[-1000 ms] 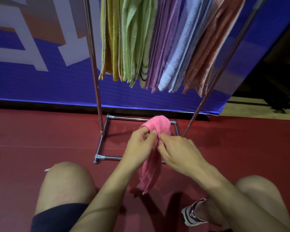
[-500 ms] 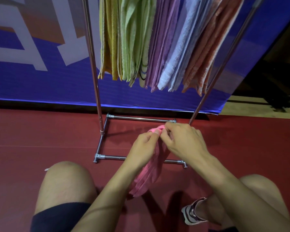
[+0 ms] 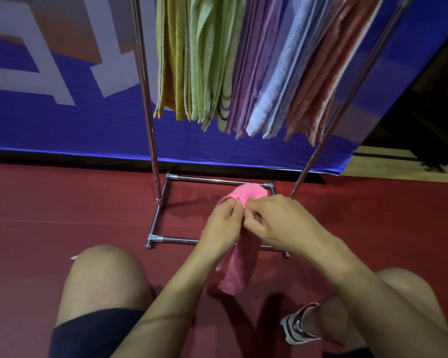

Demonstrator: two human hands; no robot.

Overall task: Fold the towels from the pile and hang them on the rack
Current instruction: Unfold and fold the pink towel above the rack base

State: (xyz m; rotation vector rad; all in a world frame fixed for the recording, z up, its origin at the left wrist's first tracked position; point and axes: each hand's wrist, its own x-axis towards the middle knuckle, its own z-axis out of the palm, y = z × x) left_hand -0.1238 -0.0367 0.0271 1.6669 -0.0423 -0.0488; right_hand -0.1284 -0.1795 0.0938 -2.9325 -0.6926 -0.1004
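- Crowding is the biggest risk: the rack (image 3: 150,117), filling the upper middle of the frame, already carries yellow, green, purple, pale blue and orange towels (image 3: 243,73) packed side by side. Pushing another in could, I judge, bunch or drag a neighbour off the bar, which lies above the frame's top edge.
- Holding the pink towel (image 3: 237,270) at centre frame, low over the rack's base bars, both hands pinch its upper fold. Its tail hangs loose toward the red floor (image 3: 49,215) and may brush it or come unfolded.
- On the left hand (image 3: 221,228) the fingers are curled, thumb and forefinger nipping the cloth's edge; so small a grip could slip.
- On the right hand (image 3: 279,223), touching the left, the fingertips are drawn together on the same fold; if the edges are mismatched here, the fold will likely hang crooked.
- No pile shows in the frame.
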